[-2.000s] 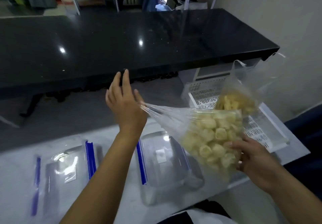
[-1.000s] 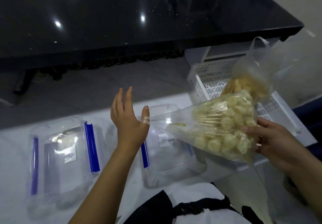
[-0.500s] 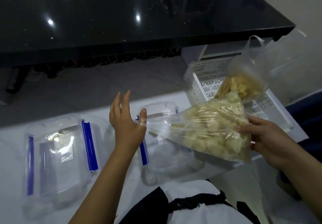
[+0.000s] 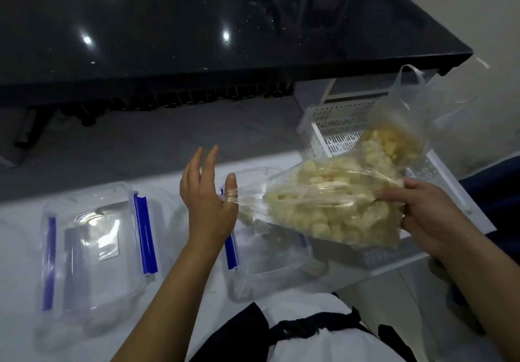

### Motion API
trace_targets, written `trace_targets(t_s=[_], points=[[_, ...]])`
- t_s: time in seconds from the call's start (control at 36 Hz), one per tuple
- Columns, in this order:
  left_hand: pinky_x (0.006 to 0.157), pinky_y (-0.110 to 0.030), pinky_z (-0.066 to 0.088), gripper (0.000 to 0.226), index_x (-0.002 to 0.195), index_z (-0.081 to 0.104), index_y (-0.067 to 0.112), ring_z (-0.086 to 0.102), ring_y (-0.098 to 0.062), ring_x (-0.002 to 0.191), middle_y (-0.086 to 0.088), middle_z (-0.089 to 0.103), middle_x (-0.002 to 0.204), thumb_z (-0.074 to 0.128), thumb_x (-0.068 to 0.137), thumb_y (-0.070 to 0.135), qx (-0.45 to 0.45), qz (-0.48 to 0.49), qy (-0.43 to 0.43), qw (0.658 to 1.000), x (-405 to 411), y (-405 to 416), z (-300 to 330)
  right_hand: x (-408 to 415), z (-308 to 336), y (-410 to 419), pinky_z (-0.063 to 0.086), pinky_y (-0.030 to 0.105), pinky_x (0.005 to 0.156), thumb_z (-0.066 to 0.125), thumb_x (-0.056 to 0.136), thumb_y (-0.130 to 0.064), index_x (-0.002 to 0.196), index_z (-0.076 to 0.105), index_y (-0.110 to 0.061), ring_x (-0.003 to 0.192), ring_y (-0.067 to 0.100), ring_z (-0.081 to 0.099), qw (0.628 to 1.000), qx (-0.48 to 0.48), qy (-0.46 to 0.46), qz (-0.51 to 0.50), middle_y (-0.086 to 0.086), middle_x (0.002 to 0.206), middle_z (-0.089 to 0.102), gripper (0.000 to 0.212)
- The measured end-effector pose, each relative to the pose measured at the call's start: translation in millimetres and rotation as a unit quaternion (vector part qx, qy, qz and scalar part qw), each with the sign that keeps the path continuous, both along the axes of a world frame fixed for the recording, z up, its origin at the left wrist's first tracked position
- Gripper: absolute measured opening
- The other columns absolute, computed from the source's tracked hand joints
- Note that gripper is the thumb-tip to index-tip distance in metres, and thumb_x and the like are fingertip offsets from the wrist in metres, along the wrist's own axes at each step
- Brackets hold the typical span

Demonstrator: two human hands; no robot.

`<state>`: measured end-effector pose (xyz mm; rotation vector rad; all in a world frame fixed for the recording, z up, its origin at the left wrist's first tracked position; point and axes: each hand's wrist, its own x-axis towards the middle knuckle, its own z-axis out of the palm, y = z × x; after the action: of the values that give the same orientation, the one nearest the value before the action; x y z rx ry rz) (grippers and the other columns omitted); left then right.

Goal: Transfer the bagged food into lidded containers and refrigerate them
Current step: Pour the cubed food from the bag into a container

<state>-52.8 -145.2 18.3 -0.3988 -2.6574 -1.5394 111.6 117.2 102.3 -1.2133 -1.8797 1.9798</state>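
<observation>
A clear plastic bag of pale yellow food pieces [image 4: 329,207] hangs tilted over an open clear container [image 4: 270,254] with blue clips. My right hand [image 4: 422,215] grips the bag's bottom end. My left hand [image 4: 208,195] pinches the bag's mouth between thumb and palm, with its fingers spread upward. The mouth points down to the left, above the container. A second bag of yellow food [image 4: 394,139] sits behind in a white basket. Another clear container with blue clips [image 4: 92,249] lies at the left on the white table.
A white perforated basket [image 4: 329,131] stands at the table's right end. Beyond the white table [image 4: 180,277] runs a grey floor strip and a glossy black counter [image 4: 225,24]. A pale wall is at the right.
The bag has swung from hanging upright to lying tilted, its mouth lowered over the right container. My right hand rose with the bag's bottom. The camera dipped toward the table.
</observation>
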Motion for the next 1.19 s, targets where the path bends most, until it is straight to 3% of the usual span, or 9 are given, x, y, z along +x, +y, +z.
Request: trace_targets(t_s=[0.08,0.19,0.42,0.58,0.75,0.92,1.06,1.14,1.19], points=[[0.117,-0.038,0.018,0.051,0.150,0.041,0.026,0.022,-0.024,0.149,-0.002,0.030,0.161,0.055,0.101,0.021,0.004,0.004,0.000,1.000,0.2,-2.4,-0.7,2.2,-4.9,-1.3,0.059,0.042,0.070,0.074,0.067,-0.003,0.085,0.080,-0.017,0.076,0.022,0.076,0.999,0.011,-0.014,0.028,0.008,0.094,0.078,0.024],[0.120,-0.045,0.018,0.052,0.150,0.040,0.026,0.022,-0.025,0.149,-0.004,0.029,0.161,0.057,0.101,0.023,-0.011,0.006,-0.002,1.000,-1.5,-3.5,-2.5,6.2,-9.3,0.4,0.058,0.032,0.055,0.077,0.060,-0.010,0.088,0.080,-0.015,0.075,0.024,0.076,0.999,0.003,-0.018,0.029,0.010,0.093,0.078,0.029],[0.119,-0.047,0.021,0.051,0.150,0.041,0.029,0.021,-0.024,0.149,-0.002,0.028,0.162,0.056,0.101,0.024,-0.002,0.011,-0.018,1.000,0.5,-4.7,-1.4,6.5,-6.3,0.8,0.058,0.028,0.054,0.079,0.060,-0.010,0.090,0.079,-0.016,0.081,0.025,0.076,0.999,0.013,-0.009,0.035,0.009,0.096,0.078,0.030],[0.119,-0.046,0.021,0.050,0.150,0.040,0.028,0.022,-0.023,0.149,-0.002,0.028,0.161,0.054,0.102,0.024,0.003,0.006,-0.026,1.000,4.2,-3.4,1.1,4.8,0.5,0.9,0.060,0.032,0.058,0.077,0.068,-0.008,0.104,0.075,-0.015,0.081,0.022,0.076,0.999,0.027,0.003,0.039,0.006,0.097,0.078,0.036],[0.119,-0.046,0.020,0.050,0.152,0.037,0.028,0.021,-0.024,0.149,-0.002,0.027,0.162,0.050,0.104,0.024,-0.008,0.011,-0.036,0.999,3.9,-5.5,0.6,2.6,7.3,-0.3,0.056,0.028,0.052,0.071,0.078,0.003,0.118,0.067,-0.035,0.079,0.017,0.076,0.996,0.021,-0.003,0.088,-0.001,0.095,0.078,0.056],[0.118,-0.044,0.021,0.048,0.151,0.037,0.028,0.022,-0.023,0.149,-0.003,0.028,0.162,0.049,0.104,0.025,-0.002,0.010,-0.034,0.999,5.7,-6.5,-0.1,0.1,12.4,-0.3,0.053,0.023,0.049,0.072,0.078,0.002,0.109,0.071,-0.030,0.070,0.012,0.073,0.996,0.038,0.010,0.077,-0.003,0.085,0.077,0.045],[0.118,-0.043,0.019,0.049,0.151,0.037,0.028,0.022,-0.025,0.149,-0.003,0.028,0.162,0.050,0.104,0.026,-0.008,0.023,-0.035,0.999,3.1,-10.4,-8.2,-2.7,10.7,-4.0,0.055,0.028,0.050,0.074,0.075,0.004,0.095,0.079,-0.028,0.068,0.014,0.072,0.995,0.058,0.003,0.083,-0.001,0.088,0.075,0.037],[0.115,-0.037,0.016,0.049,0.151,0.039,0.024,0.025,-0.026,0.147,-0.006,0.031,0.160,0.052,0.103,0.024,-0.027,0.013,-0.011,0.999,6.0,-10.8,-11.3,-5.7,15.5,2.0,0.054,0.037,0.065,0.077,0.070,-0.007,0.104,0.078,-0.028,0.080,0.021,0.070,0.995,0.065,0.018,0.068,0.006,0.099,0.076,0.040],[0.117,-0.039,0.016,0.048,0.150,0.041,0.022,0.027,-0.027,0.146,-0.008,0.034,0.158,0.051,0.104,0.022,-0.053,-0.018,0.021,0.998,11.4,-9.5,-13.6,-8.5,16.4,0.7,0.056,0.048,0.075,0.076,0.075,-0.003,0.111,0.076,-0.026,0.087,0.029,0.068,0.992,0.094,0.014,0.077,0.011,0.111,0.074,0.043]])
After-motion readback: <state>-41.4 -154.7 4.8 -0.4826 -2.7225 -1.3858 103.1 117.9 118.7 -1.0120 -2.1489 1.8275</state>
